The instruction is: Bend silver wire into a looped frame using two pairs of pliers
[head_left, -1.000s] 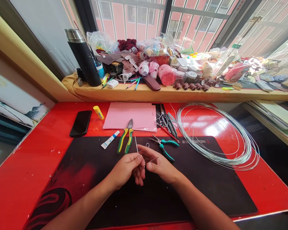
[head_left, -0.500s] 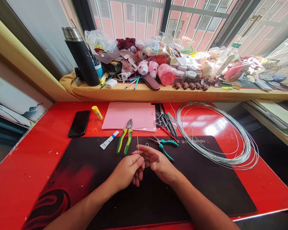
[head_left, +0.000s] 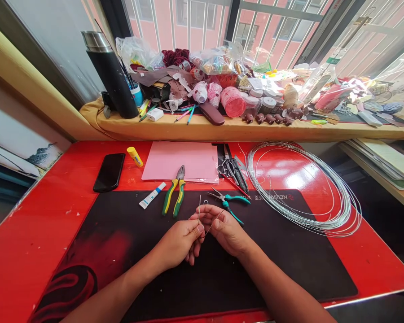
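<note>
Above the black desk mat [head_left: 256, 269], my two hands meet around a short piece of bent thin metal wire [head_left: 199, 207]. My left hand [head_left: 182, 240] is closed, pinching the wire between thumb and fingers. One end sticks straight up from that pinch; the other slants toward my right hand [head_left: 227, 229]. The right fingers curl behind the wire, and the right thumb rests against its slanted part. Just beyond my fingertips lies a small looped bit of wire [head_left: 206, 202]. Teal-handled needle-nose pliers [head_left: 234, 199] lie near the right hand, jaws parted. Green-and-yellow combination pliers [head_left: 174, 193] lie further left.
A large coil of wire [head_left: 340, 215] lies at the right. Pink paper [head_left: 182, 159], scissors [head_left: 226, 168], a utility knife [head_left: 239, 175], a glue stick [head_left: 135, 156], a glue tube [head_left: 152, 195] and a phone [head_left: 109, 172] lie around the mat. Behind, a cluttered sill holds a black flask [head_left: 112, 78].
The wire has turned in my hands: its upright end sits slightly further right, and its other end now points more steeply upward. The tools have stayed in place.
</note>
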`<state>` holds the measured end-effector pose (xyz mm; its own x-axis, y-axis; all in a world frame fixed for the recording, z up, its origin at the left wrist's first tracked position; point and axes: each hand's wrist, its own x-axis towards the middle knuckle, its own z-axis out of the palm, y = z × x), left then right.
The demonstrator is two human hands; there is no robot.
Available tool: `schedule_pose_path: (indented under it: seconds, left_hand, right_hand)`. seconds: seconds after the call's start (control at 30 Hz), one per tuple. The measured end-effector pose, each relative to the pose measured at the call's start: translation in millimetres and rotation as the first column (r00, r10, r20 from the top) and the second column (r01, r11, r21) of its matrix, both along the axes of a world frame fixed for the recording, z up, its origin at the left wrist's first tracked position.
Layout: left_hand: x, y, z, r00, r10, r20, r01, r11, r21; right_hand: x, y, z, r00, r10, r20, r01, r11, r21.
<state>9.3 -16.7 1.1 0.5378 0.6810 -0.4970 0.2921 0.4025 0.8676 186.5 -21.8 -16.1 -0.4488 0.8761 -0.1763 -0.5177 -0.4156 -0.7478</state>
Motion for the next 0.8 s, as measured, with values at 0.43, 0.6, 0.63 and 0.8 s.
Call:
schedule_pose_path:
  seconds: [0.43,0.6,0.63,0.8]
  left_hand:
    - [1.3,-7.5,4.6,0.992,0.013,-0.124,0.007,0.987,0.160]
    - [3.6,-8.0,3.8,0.998,0.059,-0.013,-0.058,0.996,0.073]
    - [4.3,-8.0,3.1,0.997,0.075,0.032,-0.076,0.996,0.037]
    - [6.0,-9.1,-1.0,0.975,0.150,0.167,-0.143,0.988,-0.053]
  right_hand:
    - [-1.4,-0.4,-7.6,0.998,-0.056,-0.021,0.055,0.998,-0.034]
    - [0.2,0.3,-6.5,0.996,-0.074,-0.047,0.072,0.996,-0.052]
    - [0.4,0.2,-6.0,0.996,-0.078,-0.050,0.075,0.996,-0.057]
    - [0.7,-0.7,-3.9,0.995,-0.069,-0.077,0.063,0.995,-0.072]
